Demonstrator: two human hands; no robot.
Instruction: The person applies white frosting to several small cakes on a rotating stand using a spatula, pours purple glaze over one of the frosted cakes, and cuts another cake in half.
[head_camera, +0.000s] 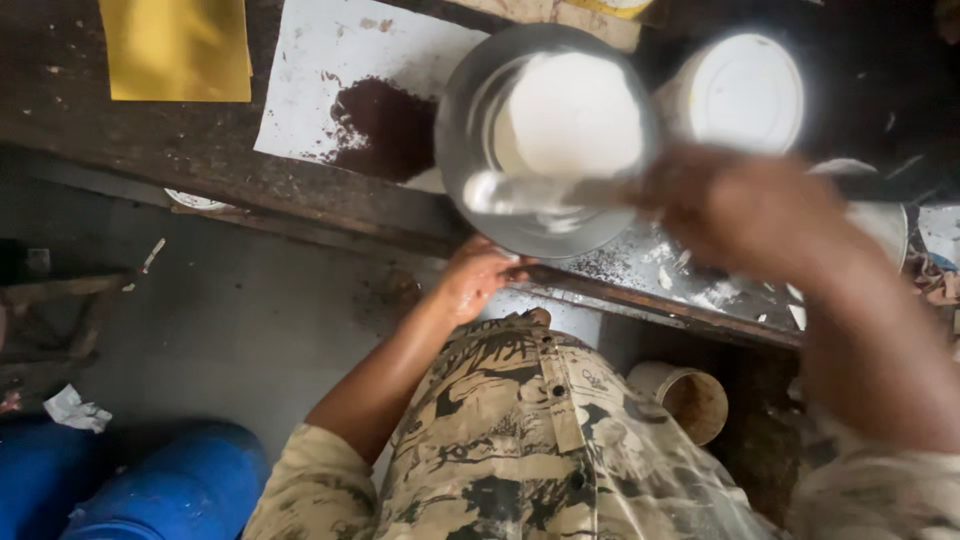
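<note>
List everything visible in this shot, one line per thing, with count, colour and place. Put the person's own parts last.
metal bowl: one, silver, on the bench edge, holding white liquid
spoon: one, silver, blurred, inside the bowl
white tub: one, white, right of the bowl
paper sheet: one, white, left of the bowl
dark powder: one heap, brown, on the paper sheet
yellow sheet: one, yellow, top left on the bench
blue drum: one, blue, bottom left on the floor
cup: one, tan, below the bench
left hand: at the bench edge below the bowl
right hand: blurred, holding the spoon
</note>
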